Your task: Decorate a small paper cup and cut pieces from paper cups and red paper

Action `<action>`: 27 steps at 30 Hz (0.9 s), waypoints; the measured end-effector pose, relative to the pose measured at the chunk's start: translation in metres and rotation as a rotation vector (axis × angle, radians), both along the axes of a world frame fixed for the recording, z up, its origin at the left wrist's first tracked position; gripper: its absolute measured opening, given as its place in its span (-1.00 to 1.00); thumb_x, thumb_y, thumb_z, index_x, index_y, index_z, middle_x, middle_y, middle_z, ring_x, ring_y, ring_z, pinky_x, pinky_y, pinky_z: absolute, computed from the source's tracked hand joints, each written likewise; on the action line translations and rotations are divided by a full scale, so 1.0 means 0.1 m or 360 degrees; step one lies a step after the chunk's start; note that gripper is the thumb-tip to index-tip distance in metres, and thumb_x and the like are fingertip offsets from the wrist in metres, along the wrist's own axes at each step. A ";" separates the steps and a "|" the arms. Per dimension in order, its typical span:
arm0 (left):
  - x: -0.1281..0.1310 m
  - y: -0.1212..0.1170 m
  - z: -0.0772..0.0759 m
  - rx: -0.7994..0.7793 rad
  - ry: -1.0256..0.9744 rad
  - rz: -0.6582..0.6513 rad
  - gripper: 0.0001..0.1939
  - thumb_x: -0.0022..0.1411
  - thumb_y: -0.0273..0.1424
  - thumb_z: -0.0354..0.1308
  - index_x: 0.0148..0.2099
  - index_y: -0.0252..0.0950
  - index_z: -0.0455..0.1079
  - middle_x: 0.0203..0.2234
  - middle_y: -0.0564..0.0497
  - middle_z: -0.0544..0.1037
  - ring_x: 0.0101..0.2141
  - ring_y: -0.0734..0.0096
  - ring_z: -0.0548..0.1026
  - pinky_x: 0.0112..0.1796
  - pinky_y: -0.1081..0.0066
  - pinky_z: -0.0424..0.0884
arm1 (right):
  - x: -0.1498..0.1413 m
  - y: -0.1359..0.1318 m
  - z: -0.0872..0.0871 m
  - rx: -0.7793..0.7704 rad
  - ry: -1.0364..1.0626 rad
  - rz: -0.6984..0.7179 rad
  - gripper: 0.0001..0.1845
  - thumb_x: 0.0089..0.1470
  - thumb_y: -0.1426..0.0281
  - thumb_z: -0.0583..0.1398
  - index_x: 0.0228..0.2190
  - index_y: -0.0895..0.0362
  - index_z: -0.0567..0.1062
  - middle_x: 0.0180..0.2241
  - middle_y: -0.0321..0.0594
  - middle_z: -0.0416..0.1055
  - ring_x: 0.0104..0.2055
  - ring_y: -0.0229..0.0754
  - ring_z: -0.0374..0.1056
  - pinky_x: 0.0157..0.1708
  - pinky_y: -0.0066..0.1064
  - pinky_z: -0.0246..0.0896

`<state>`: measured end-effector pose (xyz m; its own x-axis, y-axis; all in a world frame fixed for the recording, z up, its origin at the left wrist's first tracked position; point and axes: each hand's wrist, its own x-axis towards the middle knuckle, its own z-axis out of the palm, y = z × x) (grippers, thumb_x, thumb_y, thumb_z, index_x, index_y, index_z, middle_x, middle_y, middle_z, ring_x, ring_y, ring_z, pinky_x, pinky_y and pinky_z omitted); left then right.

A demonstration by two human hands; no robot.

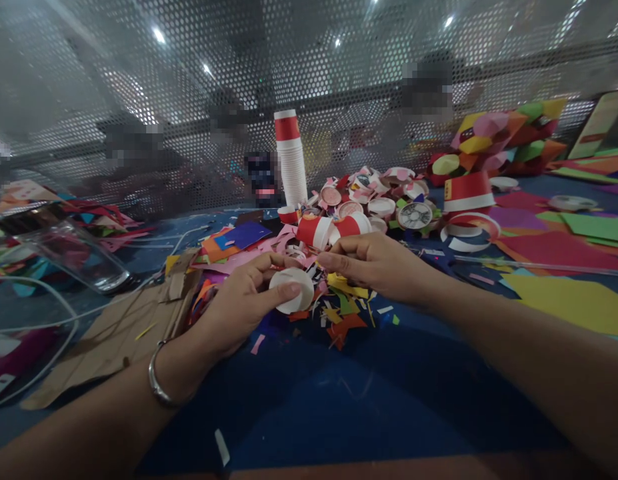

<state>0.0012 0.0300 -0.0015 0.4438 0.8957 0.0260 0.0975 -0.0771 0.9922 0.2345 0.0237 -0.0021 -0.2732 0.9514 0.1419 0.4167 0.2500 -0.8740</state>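
Observation:
My left hand is closed around a small white paper cup, thumb across its round bottom, which faces me. A metal bangle circles that wrist. My right hand hovers just right of the cup with its fingertips pinched together close to the rim; what they pinch is too small to make out. Both hands hang over a heap of coloured paper scraps on the blue table.
A tall stack of red-and-white cups stands behind, with cut cups and cup bottoms scattered to its right. Coloured paper sheets lie at right, cardboard and a clear container at left. People sit beyond a perforated screen.

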 end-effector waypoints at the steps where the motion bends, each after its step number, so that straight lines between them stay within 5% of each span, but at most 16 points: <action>1: 0.00 0.00 0.00 -0.0034 0.0008 -0.0025 -0.58 0.14 -0.31 0.46 -0.01 -0.27 0.42 -0.31 0.04 0.65 -0.35 0.44 0.59 -0.30 0.46 0.48 | 0.00 0.00 0.00 -0.0005 -0.0012 -0.0001 -0.47 0.16 -0.11 0.23 -0.41 0.13 0.50 -0.60 -0.41 0.16 -0.56 -0.32 0.03 -0.55 -0.38 -0.14; 6: 0.02 -0.01 -0.03 -0.0079 0.0144 -0.0128 -0.60 0.16 -0.34 0.40 0.00 -0.28 0.40 -0.30 -0.02 0.65 -0.29 0.34 0.62 -0.29 0.39 0.51 | 0.02 0.01 -0.01 0.0053 -0.0074 -0.0052 -0.44 0.12 -0.14 0.26 -0.47 0.12 0.46 -0.60 -0.40 0.15 -0.55 -0.31 0.02 -0.55 -0.37 -0.15; 11: 0.02 -0.03 -0.02 0.0200 0.0400 -0.0226 -0.76 0.19 -0.34 0.34 -0.11 -0.30 0.47 -0.23 -0.04 0.64 -0.23 0.32 0.61 -0.20 0.35 0.51 | 0.04 0.05 -0.03 0.0171 -0.0232 -0.0090 -0.44 0.16 -0.13 0.22 -0.47 0.12 0.46 -0.60 -0.39 0.16 -0.54 -0.31 0.04 -0.53 -0.36 -0.14; 16: 0.01 -0.04 0.04 0.0457 0.0851 -0.0272 -0.89 0.22 -0.37 0.24 -0.23 -0.30 0.52 -0.36 -0.02 0.65 -0.37 0.32 0.58 -0.37 0.37 0.44 | 0.07 0.07 -0.06 0.0188 -0.0270 -0.0088 -0.43 0.14 -0.15 0.23 -0.46 0.13 0.47 -0.62 -0.40 0.18 -0.55 -0.31 0.05 -0.52 -0.36 -0.14; 22: 0.02 -0.11 0.11 0.0901 0.0966 -0.0320 -0.83 0.33 -0.32 0.20 -0.27 -0.26 0.57 -0.42 0.03 0.65 -0.38 0.35 0.56 -0.32 0.37 0.42 | 0.09 0.09 -0.05 0.0248 -0.0315 -0.0096 -0.41 0.14 -0.16 0.23 -0.50 0.12 0.43 -0.63 -0.41 0.17 -0.54 -0.31 0.06 -0.52 -0.36 -0.11; 27: 0.09 -0.28 0.06 0.1337 0.0805 -0.0863 -0.80 0.38 -0.34 0.22 0.00 -0.22 0.57 -0.11 -0.06 0.70 -0.08 0.25 0.57 0.00 0.21 0.42 | 0.10 0.11 -0.06 0.0272 -0.0257 -0.0098 -0.42 0.15 -0.16 0.22 -0.47 0.12 0.44 -0.60 -0.37 0.24 -0.53 -0.29 0.12 -0.50 -0.36 -0.09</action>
<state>0.0103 0.0020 0.0049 0.9006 0.3641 0.2373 0.2255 -0.8583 0.4610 0.2442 0.0351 -0.0081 -0.2478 0.9328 0.2616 0.5664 0.3585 -0.7421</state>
